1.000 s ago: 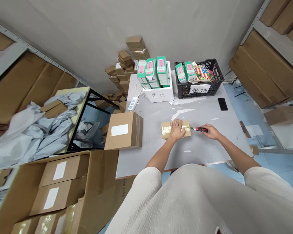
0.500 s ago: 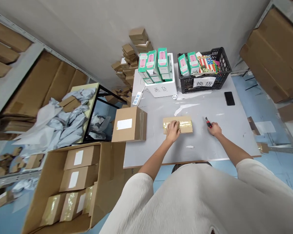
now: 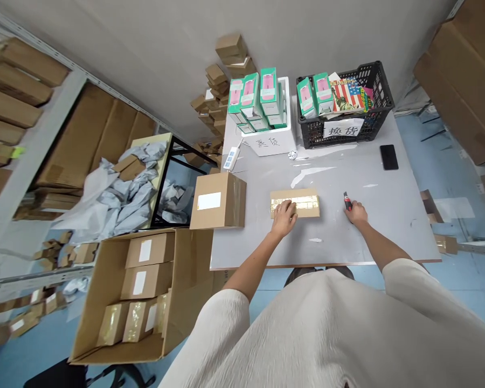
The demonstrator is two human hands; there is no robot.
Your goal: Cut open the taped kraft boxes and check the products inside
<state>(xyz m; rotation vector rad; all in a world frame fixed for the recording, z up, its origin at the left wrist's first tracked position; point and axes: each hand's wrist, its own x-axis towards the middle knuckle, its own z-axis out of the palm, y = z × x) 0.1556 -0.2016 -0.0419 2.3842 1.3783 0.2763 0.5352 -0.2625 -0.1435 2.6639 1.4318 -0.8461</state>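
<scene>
A small cardboard box [image 3: 307, 211] with shiny tape along its top lies on the grey table. Curled over its near left part is my left hand [image 3: 284, 216], the fingers on the tape and the thumb by the near edge. To the right of the box, my right hand [image 3: 356, 214] is closed around a red and black utility knife [image 3: 348, 203]. The knife points away from me, and I cannot make out how far its blade is out. A gap of bare table separates the knife from the box.
A larger labelled carton [image 3: 218, 202] sits at the table's left edge. Behind stand a white bin [image 3: 269, 144] of green-pink boxes and a black crate [image 3: 372, 125]. A phone [image 3: 389, 157] lies right. Low on the left, a big open carton [image 3: 186, 302] holds several boxes.
The camera view has shifted, showing more of the left side. Both hands stay nearly in place: the left on the box, the right around the knife, which now points more directly away.
</scene>
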